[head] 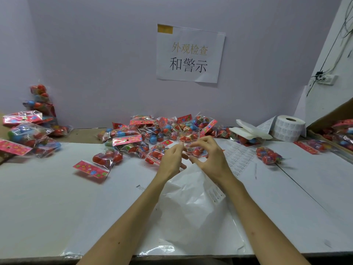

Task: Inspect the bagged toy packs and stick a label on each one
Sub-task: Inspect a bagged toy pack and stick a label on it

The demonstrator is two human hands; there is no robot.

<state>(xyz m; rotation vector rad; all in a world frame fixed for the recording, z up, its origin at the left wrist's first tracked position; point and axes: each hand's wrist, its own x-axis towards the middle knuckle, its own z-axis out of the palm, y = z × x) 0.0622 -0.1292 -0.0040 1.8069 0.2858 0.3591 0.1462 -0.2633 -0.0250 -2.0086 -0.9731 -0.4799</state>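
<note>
Right hand (208,156): curled round a toy pack (196,151), held over the table (57,207); left hand (172,157): at the pack's edge, grip unclear. Label (190,149) on slick film, likely to crease or lift. Loose heap (145,131) just behind: checked and unchecked packs could mix

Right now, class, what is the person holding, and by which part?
A bagged toy pack. The right hand curls round its ball-filled body, fingers above, thumb below; the left hand has fingertips at its left edge, but blur hides whether they pinch it.
</note>
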